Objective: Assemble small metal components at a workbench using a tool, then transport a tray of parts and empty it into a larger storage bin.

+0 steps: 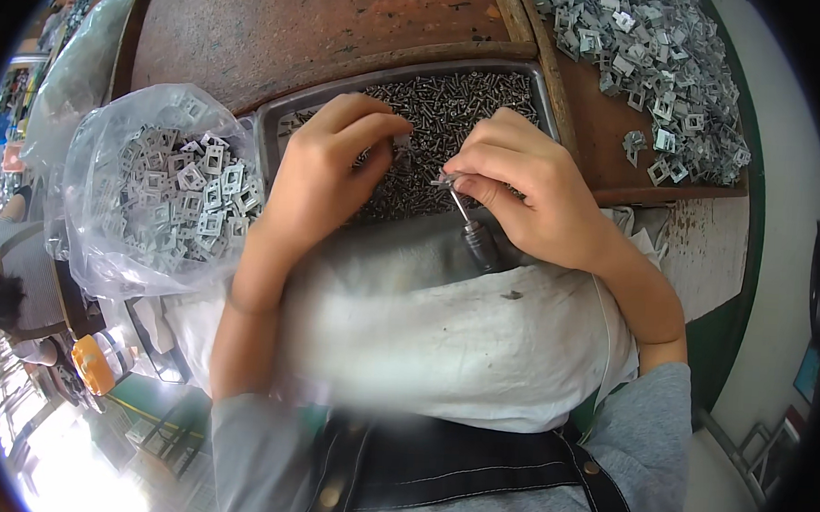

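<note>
My right hand [536,193] pinches a small metal piece [445,179] between thumb and fingers, over the near side of the screw tray. Just below it, the thin shaft of a screwdriver-like tool [478,244] points up at the piece, its dark handle resting on the cloth across my lap. My left hand [327,164] is curled closed above the screws; a small pale bit shows at its fingertips, too unclear to name. Loose dark screws [436,118] fill the metal tray [266,142] beneath both hands.
A clear plastic bag [96,240] of square-holed metal brackets [214,185] stands left of the tray. More brackets [665,75] lie heaped on the wooden bench [320,20] at the far right. Wooden strips [495,50] edge the tray. White cloth [442,350] covers my lap.
</note>
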Demonstrator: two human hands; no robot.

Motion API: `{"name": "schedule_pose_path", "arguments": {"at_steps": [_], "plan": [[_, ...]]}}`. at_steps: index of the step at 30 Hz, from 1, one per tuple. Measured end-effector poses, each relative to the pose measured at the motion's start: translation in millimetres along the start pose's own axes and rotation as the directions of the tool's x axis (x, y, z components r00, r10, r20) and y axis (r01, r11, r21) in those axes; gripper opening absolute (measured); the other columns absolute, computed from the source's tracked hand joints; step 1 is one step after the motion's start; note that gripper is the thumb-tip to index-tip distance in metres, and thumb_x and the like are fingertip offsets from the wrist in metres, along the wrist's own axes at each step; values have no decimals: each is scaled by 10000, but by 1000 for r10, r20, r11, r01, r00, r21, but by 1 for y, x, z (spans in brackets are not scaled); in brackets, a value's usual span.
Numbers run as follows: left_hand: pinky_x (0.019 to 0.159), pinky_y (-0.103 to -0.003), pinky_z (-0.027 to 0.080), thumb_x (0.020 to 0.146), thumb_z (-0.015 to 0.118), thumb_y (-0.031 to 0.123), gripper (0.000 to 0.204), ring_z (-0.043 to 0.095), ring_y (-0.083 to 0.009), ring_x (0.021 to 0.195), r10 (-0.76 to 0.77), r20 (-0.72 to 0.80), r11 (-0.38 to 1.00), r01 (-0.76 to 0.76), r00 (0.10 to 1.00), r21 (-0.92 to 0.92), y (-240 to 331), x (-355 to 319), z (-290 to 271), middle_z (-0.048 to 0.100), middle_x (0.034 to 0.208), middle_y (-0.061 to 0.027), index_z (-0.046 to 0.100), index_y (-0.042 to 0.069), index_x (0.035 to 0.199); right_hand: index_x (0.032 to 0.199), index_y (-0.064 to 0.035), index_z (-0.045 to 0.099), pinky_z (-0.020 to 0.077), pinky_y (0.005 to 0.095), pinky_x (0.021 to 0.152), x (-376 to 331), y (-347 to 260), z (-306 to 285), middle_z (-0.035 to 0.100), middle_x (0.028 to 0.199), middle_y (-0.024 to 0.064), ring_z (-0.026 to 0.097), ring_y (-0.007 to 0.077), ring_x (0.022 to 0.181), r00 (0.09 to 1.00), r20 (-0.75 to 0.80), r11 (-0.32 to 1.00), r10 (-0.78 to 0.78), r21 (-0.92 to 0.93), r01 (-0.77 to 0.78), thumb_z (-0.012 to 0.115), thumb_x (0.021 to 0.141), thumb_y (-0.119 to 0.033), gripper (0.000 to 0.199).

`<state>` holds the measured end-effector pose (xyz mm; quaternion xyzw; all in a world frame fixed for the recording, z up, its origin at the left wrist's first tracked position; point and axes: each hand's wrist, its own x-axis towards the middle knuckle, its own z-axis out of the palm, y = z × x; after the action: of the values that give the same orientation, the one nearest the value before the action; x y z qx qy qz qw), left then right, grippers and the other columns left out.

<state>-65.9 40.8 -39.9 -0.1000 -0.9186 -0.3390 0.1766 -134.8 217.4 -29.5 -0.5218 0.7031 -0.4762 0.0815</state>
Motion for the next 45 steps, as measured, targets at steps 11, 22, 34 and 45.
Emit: {"name": "schedule_pose_path", "arguments": {"at_steps": [11, 22, 34, 45], "plan": [[520, -223, 428, 570, 581, -67, 182, 519, -145, 596, -2, -212, 995, -18, 977, -95, 23, -3, 5, 534, 722, -61, 569, 17, 730, 702, -8, 565, 379, 293, 531, 1, 3, -4, 478, 631, 60, 446, 204, 609, 993, 19, 988, -118, -94, 120, 582, 623, -25, 83], [564, -244, 429, 551, 586, -75, 197, 533, -192, 640, 136, -170, 989, -143, 976, -25, 24, -2, 6, 549, 724, -78, 572, 6, 730, 697, -13, 572, 383, 277, 509, 0, 5, -3, 477, 616, 42, 446, 182, 593, 989, -24, 980, -148, -136, 144, 595, 607, -26, 94], [557, -226, 446, 621, 578, -46, 146, 558, -172, 636, -45, -112, 978, 20, 993, -210, 29, -3, 5, 558, 721, -79, 573, 3, 759, 699, -19, 572, 387, 268, 505, 0, 5, -2, 474, 622, 35, 443, 174, 598, 980, -43, 968, -192, -172, 182, 597, 595, -17, 107], [670, -210, 411, 710, 504, -53, 194, 517, -123, 774, -302, 242, 721, 387, 922, -574, 27, -2, -1, 550, 851, -68, 512, -38, 903, 799, 1, 525, 406, 277, 538, 2, 6, -6, 498, 703, 74, 483, 207, 654, 990, -30, 987, -137, -87, 134, 528, 674, 13, 125]]}}
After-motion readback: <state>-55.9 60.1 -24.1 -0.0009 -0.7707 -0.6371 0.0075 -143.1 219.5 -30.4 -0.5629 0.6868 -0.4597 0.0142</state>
